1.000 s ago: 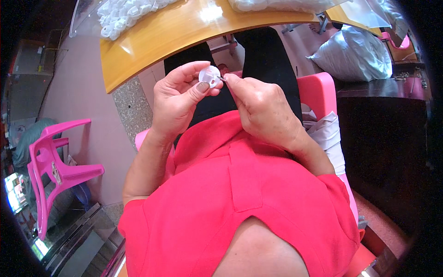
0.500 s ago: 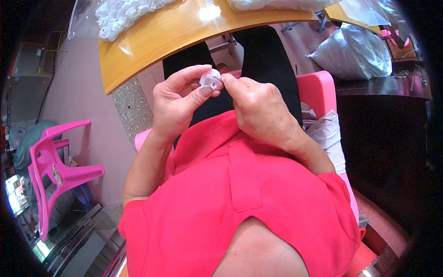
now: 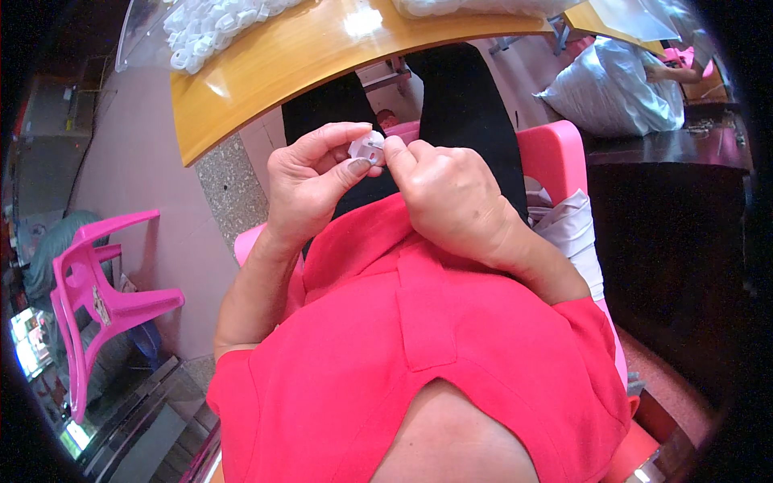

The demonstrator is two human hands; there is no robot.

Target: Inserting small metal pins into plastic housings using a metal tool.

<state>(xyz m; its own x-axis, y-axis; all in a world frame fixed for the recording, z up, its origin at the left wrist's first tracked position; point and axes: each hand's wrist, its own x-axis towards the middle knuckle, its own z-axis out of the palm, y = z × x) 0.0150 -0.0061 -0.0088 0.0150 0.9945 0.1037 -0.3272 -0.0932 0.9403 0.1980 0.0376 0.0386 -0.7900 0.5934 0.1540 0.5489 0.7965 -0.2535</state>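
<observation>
1. Over the lap, just short of the near edge of a wooden surface (image 3: 250, 97), a seated worker in a red top (image 3: 346, 354) brings 2 hands together on 1 small white plastic part (image 3: 361, 149).

2. At left, the left hand (image 3: 310, 181) pinches the part's rim between thumb and fingertips, the grip closed only as far as the part allows, leaving its face, with a small hole, turned up to view.

3. At right, the right hand (image 3: 451, 189) is curled, thumb and forefinger pressed together against the part's right side. They appear to grip a thin grey piece (image 3: 374, 145), mostly hidden; whether it is a tool or a component, the view cannot tell.

4. Between the hands, the step underway looks like fitting or working the thin piece at the part, judging by the fingers' close meeting there.

5. From this position, the next move would seem to call for a steady left pinch and a small, straight push or turn from the right fingertips, with slipping the likely hazard.

6. On the far left of the surface, similar white pieces (image 3: 213, 32) lie heaped in a clear tray (image 3: 137, 39); at far right, another person's hand (image 3: 659, 72) touches a pale sack (image 3: 608, 92).
</observation>
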